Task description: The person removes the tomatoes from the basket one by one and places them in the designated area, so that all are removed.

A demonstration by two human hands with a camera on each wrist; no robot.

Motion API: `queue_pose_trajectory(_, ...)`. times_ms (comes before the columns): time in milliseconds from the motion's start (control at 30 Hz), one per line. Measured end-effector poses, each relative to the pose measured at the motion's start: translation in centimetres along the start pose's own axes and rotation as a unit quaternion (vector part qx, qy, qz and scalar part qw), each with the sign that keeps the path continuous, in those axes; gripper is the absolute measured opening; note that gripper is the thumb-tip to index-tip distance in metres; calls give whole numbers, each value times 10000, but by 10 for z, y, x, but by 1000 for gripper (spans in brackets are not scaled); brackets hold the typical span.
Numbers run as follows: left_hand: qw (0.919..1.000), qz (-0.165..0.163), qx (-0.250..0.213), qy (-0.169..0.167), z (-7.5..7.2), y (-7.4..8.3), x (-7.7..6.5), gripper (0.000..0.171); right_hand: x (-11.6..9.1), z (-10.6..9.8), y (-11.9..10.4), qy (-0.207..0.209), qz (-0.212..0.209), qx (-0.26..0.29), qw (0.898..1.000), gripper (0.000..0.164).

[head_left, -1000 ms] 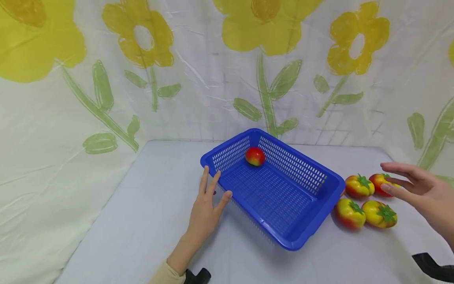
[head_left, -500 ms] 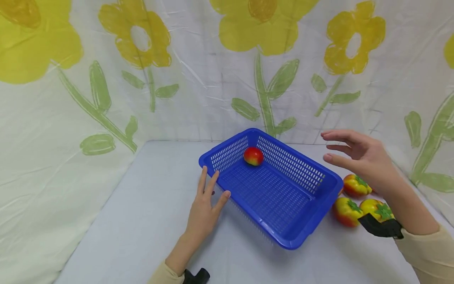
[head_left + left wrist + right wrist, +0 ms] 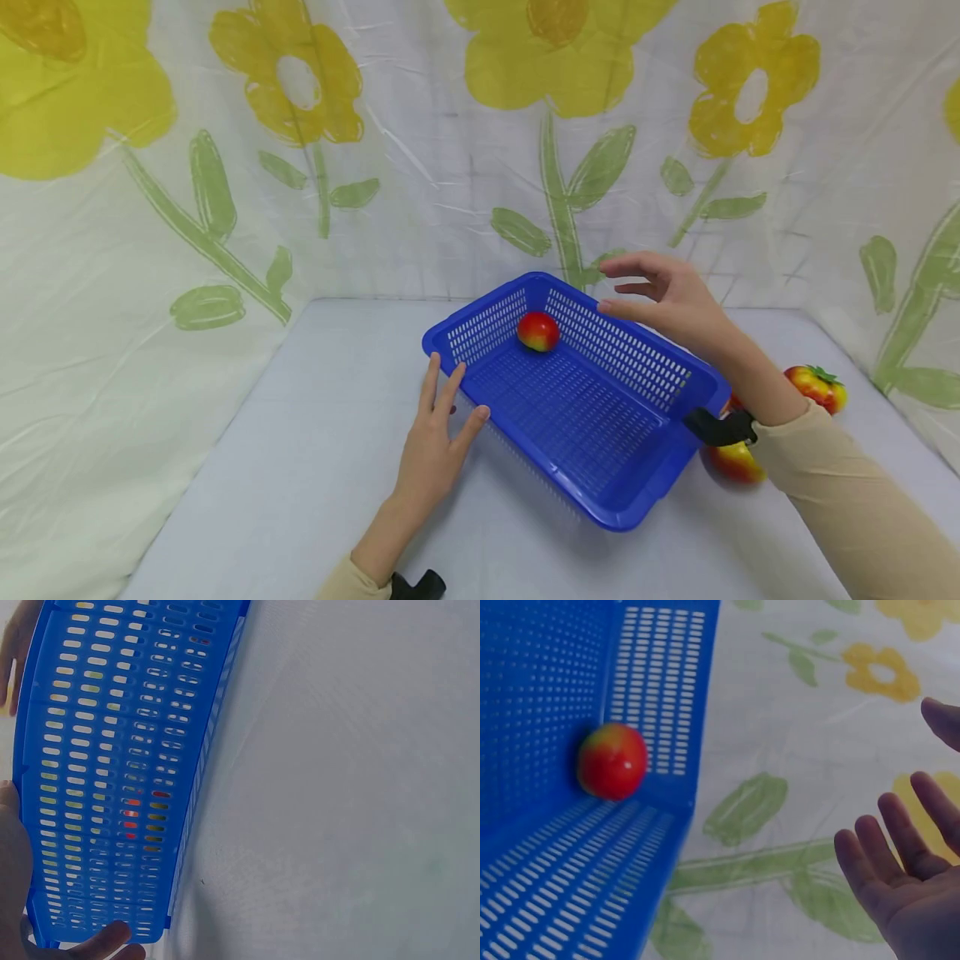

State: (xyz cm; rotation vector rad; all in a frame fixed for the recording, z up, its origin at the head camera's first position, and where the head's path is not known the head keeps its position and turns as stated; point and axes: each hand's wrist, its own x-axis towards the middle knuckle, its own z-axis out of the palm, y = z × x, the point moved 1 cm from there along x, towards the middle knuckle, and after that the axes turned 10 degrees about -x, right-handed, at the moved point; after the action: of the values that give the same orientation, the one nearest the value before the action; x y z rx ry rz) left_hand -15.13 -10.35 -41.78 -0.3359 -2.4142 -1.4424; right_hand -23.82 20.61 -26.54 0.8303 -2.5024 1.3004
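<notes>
A blue perforated plastic basket (image 3: 570, 417) stands at a slant on the table. Inside, in its far left corner, sits a round red fruit (image 3: 538, 332) with some yellow; the right wrist view also has this red fruit (image 3: 613, 762). My left hand (image 3: 431, 450) touches the basket's near left rim with spread fingers, and its fingertips (image 3: 105, 941) show by the basket wall in the left wrist view. Above the basket's far right rim hovers my right hand (image 3: 671, 304), fingers loosely bent and holding nothing. In the right wrist view, that right hand (image 3: 907, 877) is spread.
Right of the basket lie red-and-yellow fruits, partly behind my right forearm: one fruit with a green leafy cap (image 3: 817, 387) farther right, another yellow-red fruit (image 3: 737, 462) beside the basket. A white cloth with painted flowers (image 3: 555, 183) hangs behind the white table (image 3: 300, 467).
My right hand has moved left from beside the fruits to over the basket's far rim, its forearm now covering some fruits. The left hand and basket have stayed put.
</notes>
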Motion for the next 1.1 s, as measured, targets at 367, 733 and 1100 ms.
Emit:
queue_pose_trajectory(367,10000,15,47,33,0,0,0,67,40,44,20,-578,731,165,9955,48)
queue_pose_trajectory(733,10000,-13,44,7,0,0,-1,67,68,83,81,-1005,1633,349,9808,60)
queue_pose_trajectory(1100,9999,124,67,13,-1,0,0,66,66,99,100,-1500,1706,-43,9738,50)
